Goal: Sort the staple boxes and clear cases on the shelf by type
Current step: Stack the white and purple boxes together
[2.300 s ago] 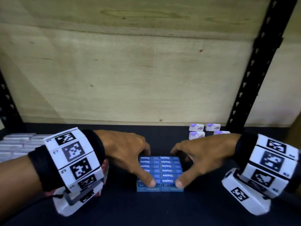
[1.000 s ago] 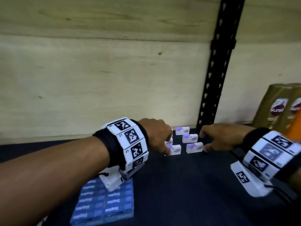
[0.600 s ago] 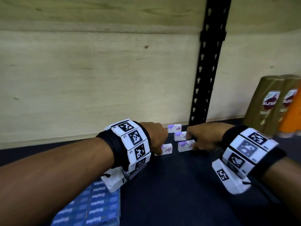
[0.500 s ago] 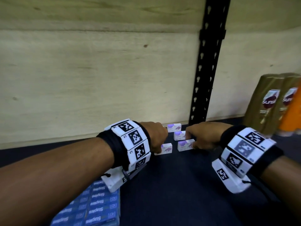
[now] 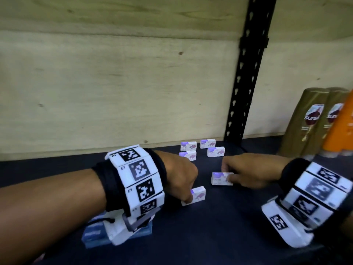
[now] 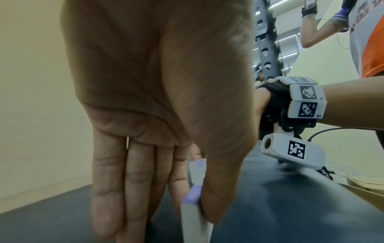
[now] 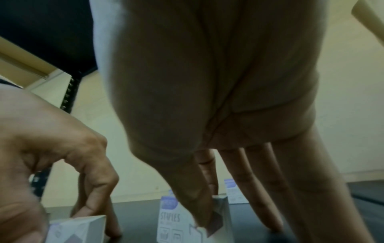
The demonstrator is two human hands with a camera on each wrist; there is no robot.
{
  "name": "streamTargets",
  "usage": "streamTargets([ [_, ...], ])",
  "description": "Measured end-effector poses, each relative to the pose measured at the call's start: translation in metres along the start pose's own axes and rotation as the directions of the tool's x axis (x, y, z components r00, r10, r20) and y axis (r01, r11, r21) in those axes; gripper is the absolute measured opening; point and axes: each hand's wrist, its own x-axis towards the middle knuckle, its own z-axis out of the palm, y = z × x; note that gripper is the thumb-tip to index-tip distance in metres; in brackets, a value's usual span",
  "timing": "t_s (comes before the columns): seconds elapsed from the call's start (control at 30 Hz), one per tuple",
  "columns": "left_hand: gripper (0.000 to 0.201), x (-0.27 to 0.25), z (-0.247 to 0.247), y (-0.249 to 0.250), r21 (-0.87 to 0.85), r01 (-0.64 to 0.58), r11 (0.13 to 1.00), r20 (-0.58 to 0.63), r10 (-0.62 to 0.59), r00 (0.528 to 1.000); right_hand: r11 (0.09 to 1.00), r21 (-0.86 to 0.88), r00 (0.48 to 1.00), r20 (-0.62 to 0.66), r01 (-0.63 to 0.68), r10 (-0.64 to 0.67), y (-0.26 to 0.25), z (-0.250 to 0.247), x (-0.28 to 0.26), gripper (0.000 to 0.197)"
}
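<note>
Small white staple boxes with purple print stand on the dark shelf (image 5: 219, 226). My left hand (image 5: 188, 199) pinches one white box (image 5: 197, 195) between thumb and fingers; the left wrist view shows this box (image 6: 194, 199) edge-on under the thumb. My right hand (image 5: 229, 178) pinches a second white box (image 5: 219, 179), whose face reads STAPLES in the right wrist view (image 7: 176, 222). Several more white boxes (image 5: 198, 149) stand in a group behind both hands, near the back wall. A stack of blue staple boxes (image 5: 95, 233) lies under my left wrist, mostly hidden.
A black perforated upright (image 5: 246, 73) rises behind the white boxes. Brown shampoo bottles (image 5: 309, 123) and an orange bottle (image 5: 342, 127) stand at the right. A plywood wall (image 5: 114, 92) closes the back. Another person (image 6: 361, 32) shows in the left wrist view.
Both hands left the blue stack and went right to the white boxes. Since half a second ago each hand has drawn one white box forward, away from the group.
</note>
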Motion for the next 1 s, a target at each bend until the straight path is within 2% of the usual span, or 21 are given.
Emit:
streamTargets([
  [0.27, 0.033, -0.029, 0.009, 0.021, 0.042, -0.058, 0.997, 0.011, 0.057, 0.998, 0.989, 0.108, 0.995, -0.032, 0.102, -0.099, 0.001, 0.021, -0.044, 0.006],
  [0.6, 0.038, -0.039, 0.015, 0.034, 0.054, -0.019, 0.998, -0.006, 0.019, 1.000, 0.956, 0.265, 0.985, -0.146, 0.126, -0.090, 0.010, 0.054, -0.075, 0.006],
  [0.7, 0.038, -0.040, 0.016, 0.040, 0.059, -0.014, 0.998, -0.019, 0.015, 1.000, 0.927, 0.328, 0.968, -0.226, 0.183, -0.111, 0.010, 0.066, -0.078, 0.007],
  [0.83, 0.018, -0.041, 0.016, 0.041, 0.029, -0.015, 0.999, -0.065, 0.017, 0.998, 0.838, 0.471, 0.927, -0.361, 0.275, -0.102, 0.015, 0.092, -0.074, 0.014],
  [1.0, 0.016, -0.038, 0.021, 0.040, 0.010, -0.016, 1.000, -0.087, 0.017, 0.996, 0.775, 0.539, 0.891, -0.449, 0.330, -0.067, 0.018, 0.108, -0.071, 0.026],
])
